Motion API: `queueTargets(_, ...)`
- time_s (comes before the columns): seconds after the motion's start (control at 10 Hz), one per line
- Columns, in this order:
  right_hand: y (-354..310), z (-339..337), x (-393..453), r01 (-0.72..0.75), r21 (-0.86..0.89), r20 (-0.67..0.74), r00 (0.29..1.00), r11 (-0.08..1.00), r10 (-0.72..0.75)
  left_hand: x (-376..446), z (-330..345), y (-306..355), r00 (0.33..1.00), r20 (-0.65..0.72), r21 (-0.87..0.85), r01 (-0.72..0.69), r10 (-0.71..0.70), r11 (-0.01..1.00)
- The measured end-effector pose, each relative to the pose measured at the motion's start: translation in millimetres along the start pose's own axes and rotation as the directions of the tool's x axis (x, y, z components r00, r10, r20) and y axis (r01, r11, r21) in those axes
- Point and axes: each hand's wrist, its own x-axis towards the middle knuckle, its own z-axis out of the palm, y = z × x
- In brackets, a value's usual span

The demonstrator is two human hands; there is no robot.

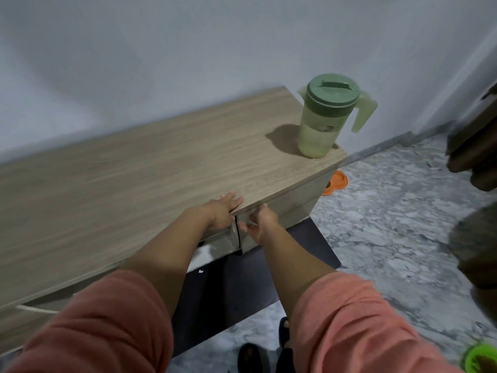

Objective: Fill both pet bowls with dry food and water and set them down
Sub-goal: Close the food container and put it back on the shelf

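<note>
A pale green water pitcher [325, 117] with a darker green lid stands on the right end of a wood-grain cabinet top [134, 189]. An orange pet bowl [334, 183] lies on the floor behind the cabinet's right corner, mostly hidden. A bright green bowl [480, 358] shows at the bottom right edge. My left hand [222, 211] rests flat on the cabinet's front edge, fingers spread. My right hand [259, 223] grips the top edge of the right cabinet door [282, 211], just under the top. No dry food is in sight.
A white wall runs behind the cabinet. The floor is grey marbled tile [390, 224]. A dark panel [242, 286] juts out low in front of the cabinet. Brown objects [476, 146] crowd the right edge. My dark sandals [269, 351] are below.
</note>
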Motion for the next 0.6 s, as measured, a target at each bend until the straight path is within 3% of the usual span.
queueTargets(0.4,-6,1,-5,0.028,-0.009,0.034,0.999,1.000,-0.028,-1,5,4,0.999,-0.043,-0.106,0.021,-0.026,0.994)
queueTargets(0.6,-24,-11,-7,0.111,-0.340,0.009,0.993,0.934,-0.115,8,27,18,0.956,-0.241,-0.369,0.069,-0.167,0.927)
